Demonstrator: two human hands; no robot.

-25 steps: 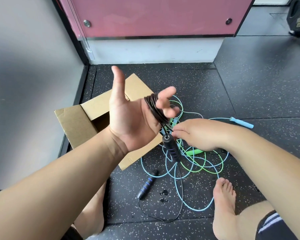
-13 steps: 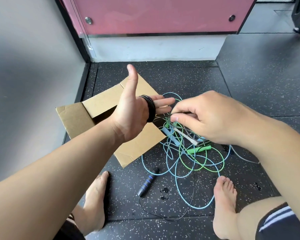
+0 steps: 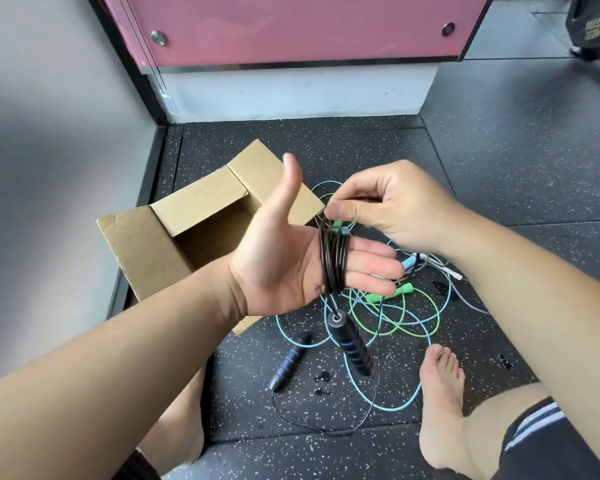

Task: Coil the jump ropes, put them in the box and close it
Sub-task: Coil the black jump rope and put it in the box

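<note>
While the coil is being built, the left hand [image 3: 281, 268] serves as a former: palm towards the camera at frame centre, four fingers straight and side by side, thumb raised clear. The hand is released rather than clenched, and it carries several turns of the black jump rope [image 3: 333, 261] wound round the base of the fingers. Flat fingers give each turn the same size and would let the finished coil slide off.

The right hand [image 3: 392, 209], just above and right of the coil, pinches the free run of the black jump rope between thumb and curled fingers and guides it onto the turns. One handle [image 3: 350, 344] hangs just below the coil. It probably weights the starting end so that the turns stay taut.

The other handle [image 3: 290, 363] lies on the floor [image 3: 499, 168] at lower centre. A thin black loop trails from it, so some length remains to be wound.

The box [image 3: 136, 244] stands open at centre left, beside the left forearm, near enough for the coil to be dropped in.

The green rope [image 3: 394, 292] and the light-blue rope [image 3: 408, 262] lie tangled together on the floor beneath the hands, uncoiled. By this evidence the task is at an early stage.
</note>
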